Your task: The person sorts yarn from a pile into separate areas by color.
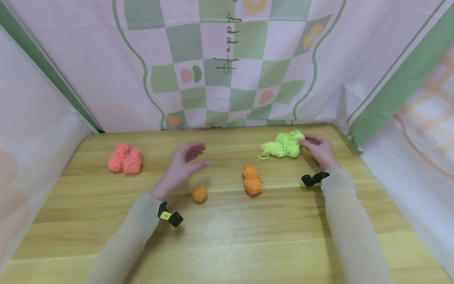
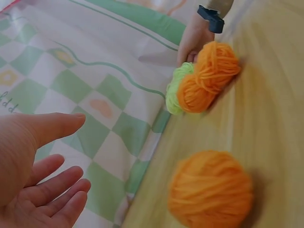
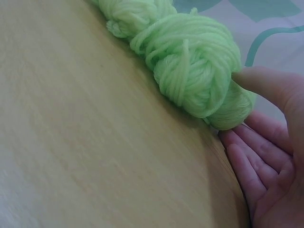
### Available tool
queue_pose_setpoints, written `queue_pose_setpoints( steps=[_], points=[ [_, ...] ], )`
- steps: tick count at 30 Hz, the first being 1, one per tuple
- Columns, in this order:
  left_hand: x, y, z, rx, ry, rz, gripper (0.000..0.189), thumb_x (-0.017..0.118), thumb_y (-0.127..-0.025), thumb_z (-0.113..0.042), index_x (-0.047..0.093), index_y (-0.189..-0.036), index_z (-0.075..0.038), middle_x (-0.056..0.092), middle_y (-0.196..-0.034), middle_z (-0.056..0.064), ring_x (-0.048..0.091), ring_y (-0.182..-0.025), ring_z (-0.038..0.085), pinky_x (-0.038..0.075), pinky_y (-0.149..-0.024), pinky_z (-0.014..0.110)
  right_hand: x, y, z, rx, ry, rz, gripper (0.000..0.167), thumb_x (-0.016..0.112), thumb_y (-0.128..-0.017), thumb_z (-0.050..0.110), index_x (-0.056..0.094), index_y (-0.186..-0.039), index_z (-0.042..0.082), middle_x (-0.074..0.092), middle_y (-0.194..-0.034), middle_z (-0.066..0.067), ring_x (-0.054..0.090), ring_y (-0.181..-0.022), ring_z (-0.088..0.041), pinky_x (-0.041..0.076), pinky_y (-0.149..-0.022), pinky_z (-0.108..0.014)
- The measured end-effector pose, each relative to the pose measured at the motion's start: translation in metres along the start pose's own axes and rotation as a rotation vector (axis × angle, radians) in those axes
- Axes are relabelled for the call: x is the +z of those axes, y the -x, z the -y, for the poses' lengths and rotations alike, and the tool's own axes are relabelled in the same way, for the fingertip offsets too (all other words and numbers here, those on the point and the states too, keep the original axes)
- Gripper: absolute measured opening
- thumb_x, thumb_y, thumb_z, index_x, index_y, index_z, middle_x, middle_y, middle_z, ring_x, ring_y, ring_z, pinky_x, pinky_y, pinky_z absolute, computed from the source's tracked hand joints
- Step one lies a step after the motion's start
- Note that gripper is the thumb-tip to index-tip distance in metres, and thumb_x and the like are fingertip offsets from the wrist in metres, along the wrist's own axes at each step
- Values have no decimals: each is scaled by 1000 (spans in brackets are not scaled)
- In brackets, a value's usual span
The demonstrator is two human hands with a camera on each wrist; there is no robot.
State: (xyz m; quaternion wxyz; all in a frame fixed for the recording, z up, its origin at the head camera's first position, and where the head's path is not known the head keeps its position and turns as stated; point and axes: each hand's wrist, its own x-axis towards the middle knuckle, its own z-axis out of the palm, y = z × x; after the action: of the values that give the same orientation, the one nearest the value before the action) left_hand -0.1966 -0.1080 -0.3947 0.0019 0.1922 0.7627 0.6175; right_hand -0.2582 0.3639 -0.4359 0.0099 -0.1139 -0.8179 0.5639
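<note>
At the back right lies a bundle of lime-green yarn [image 1: 283, 145], with a loose strand at its left end. My right hand [image 1: 319, 149] pinches its right end; in the right wrist view the thumb [image 3: 266, 85] meets the yarn on one side and the fingers [image 3: 256, 156] on the other. My left hand [image 1: 182, 163] is held over the table with fingers spread from the thumb and nothing in it. Nearest to it is a small round ball of orange yarn [image 1: 200, 194]. A longer orange yarn bundle [image 1: 252, 180], narrowed at its middle, lies between the hands.
A coral-pink yarn bundle [image 1: 125, 158] lies at the back left of the wooden table [image 1: 227, 240]. Behind the table hangs a green and white checked cloth [image 1: 216, 86], and pale cloth borders both sides.
</note>
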Motion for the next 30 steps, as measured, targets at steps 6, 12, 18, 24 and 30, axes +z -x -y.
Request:
queue_pose_setpoints(
  steps=[6,12,18,24,30],
  points=[
    [-3,20,8,-53,-59,36,58,82,-88,-17,57,-138,-1,60,-136,21,55,-127,35,43,-109,40,2,0,0,1,-6,-3,82,76,-90,49,46,-151,4,53,-142,-16,50,-129,-24,38,-113,-40],
    [-8,34,13,-66,-67,72,60,83,-87,-14,56,-137,4,60,-135,23,56,-125,34,42,-109,43,3,1,2,8,6,-3,85,75,-90,52,44,-152,4,50,-145,-17,47,-130,-26,36,-113,-43],
    [-12,47,19,-93,-112,162,64,86,-83,-13,57,-137,3,63,-132,19,60,-120,35,46,-106,47,2,2,4,10,17,4,85,74,-90,52,42,-154,5,48,-148,-18,45,-133,-29,34,-115,-44],
    [-11,55,16,-169,-187,231,68,91,-77,-21,61,-136,-4,66,-128,10,63,-113,25,49,-101,43,4,4,7,18,31,1,83,72,-92,51,41,-154,5,46,-150,-19,43,-135,-32,33,-115,-46],
    [-9,56,18,-207,-232,246,58,91,-76,-19,67,-127,-5,70,-115,2,65,-104,19,53,-96,39,5,5,8,18,44,1,91,72,-90,56,38,-156,5,43,-152,-20,40,-138,-34,32,-116,-48]
  ],
)
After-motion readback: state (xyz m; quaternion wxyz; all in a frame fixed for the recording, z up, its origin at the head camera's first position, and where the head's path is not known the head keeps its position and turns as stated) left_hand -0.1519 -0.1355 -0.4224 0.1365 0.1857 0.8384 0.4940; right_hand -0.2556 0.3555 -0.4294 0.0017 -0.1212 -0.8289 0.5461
